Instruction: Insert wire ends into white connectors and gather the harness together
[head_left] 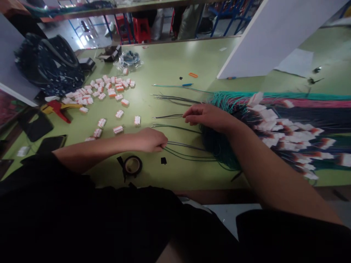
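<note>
My left hand is closed at the left ends of a grey wire and some dark green wires, whose tips it hides. Farther up, my right hand pinches a thin pair of black wires whose metal-tipped ends point left. Between the hands runs another green wire pair. Beyond my right hand lie more dark wires and a teal wire. Under the right wrist, the wires gather into a thick bundle.
White-and-orange connectors are scattered at left; more sit on the wire bundle at right. A tape roll lies near the front edge. Red-and-yellow pliers, a phone and a dark patterned bag are at left. A white panel stands at back right.
</note>
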A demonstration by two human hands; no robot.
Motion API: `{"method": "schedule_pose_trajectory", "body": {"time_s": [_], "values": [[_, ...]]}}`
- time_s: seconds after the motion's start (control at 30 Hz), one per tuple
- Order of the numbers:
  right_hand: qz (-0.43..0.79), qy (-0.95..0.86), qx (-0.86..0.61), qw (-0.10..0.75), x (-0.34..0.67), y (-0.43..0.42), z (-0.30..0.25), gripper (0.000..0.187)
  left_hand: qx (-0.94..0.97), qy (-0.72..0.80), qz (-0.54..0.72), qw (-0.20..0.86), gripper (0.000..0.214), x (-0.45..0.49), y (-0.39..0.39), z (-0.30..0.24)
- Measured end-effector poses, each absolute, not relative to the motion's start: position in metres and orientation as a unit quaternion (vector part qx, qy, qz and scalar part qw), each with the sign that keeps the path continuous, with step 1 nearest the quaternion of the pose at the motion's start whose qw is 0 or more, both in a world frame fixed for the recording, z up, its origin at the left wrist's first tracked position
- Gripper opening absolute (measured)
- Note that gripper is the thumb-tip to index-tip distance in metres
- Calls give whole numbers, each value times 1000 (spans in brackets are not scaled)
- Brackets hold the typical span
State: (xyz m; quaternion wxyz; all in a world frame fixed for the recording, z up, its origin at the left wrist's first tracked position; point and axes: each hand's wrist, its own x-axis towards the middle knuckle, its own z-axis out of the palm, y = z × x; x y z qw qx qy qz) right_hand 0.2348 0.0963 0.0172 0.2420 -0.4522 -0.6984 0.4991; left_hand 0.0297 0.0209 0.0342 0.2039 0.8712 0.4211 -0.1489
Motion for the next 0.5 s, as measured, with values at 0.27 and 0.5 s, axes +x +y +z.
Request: {"method": "schedule_pose_trajectory", "body": {"time_s": [0.27, 0.5], "values": [[448, -754, -440, 193, 241, 90, 24, 8, 873, 435, -123, 183, 15, 30, 23, 39], [594, -725, -327, 122, 223, 74, 21, 23, 881, 441, 42, 166, 19, 40, 54, 61]]}}
